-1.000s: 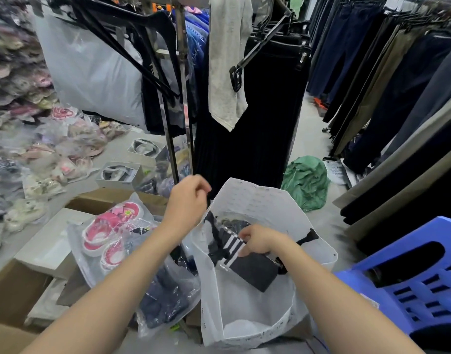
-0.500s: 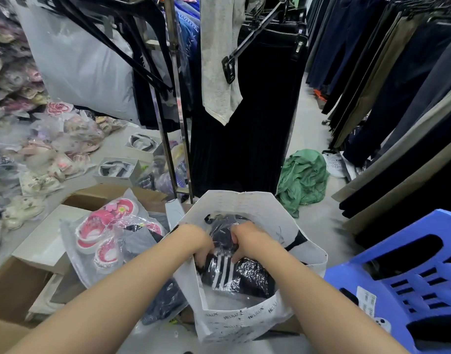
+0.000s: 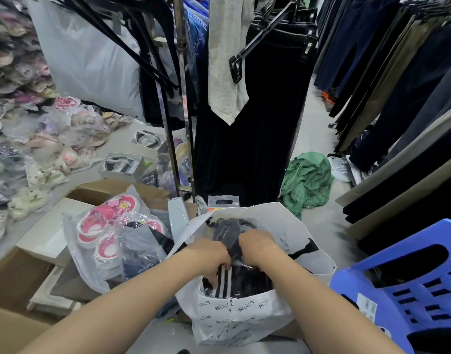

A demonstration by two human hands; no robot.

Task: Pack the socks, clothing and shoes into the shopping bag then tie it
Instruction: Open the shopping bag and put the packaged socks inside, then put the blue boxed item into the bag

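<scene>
Head camera view, lower centre of the frame: the white shopping bag [image 3: 245, 315] stands open on the floor, and a black garment with white stripes [image 3: 234, 279], wrapped in clear plastic, sits inside its mouth. Both hands are down in the bag on top of it; the left hand [image 3: 209, 256] is curled with its fingers pressing on the striped part, and the right hand [image 3: 257, 247] is bunched on the dark fabric just beside it, gripping or pushing it down, though which of the two cannot be told. A black bag handle [image 3: 304, 247] shows on the right wall of the bag, loose and untied. Just left of the bag, a clear plastic packet holding pink shoes [image 3: 104, 226] lies on cardboard boxes [image 3: 20, 274], outside the bag, with more dark wrapped clothing [image 3: 140, 256] beneath it. By this showing the packing is only partly done: one garment is going in, the shoes and other pieces appear left to load, and tying has not begun. Further out, a blue plastic stool [image 3: 403, 284] fills the lower right, a green cloth [image 3: 307, 180] lies on the floor at centre right, and hanging trousers [image 3: 398, 85] line the upper right.
</scene>
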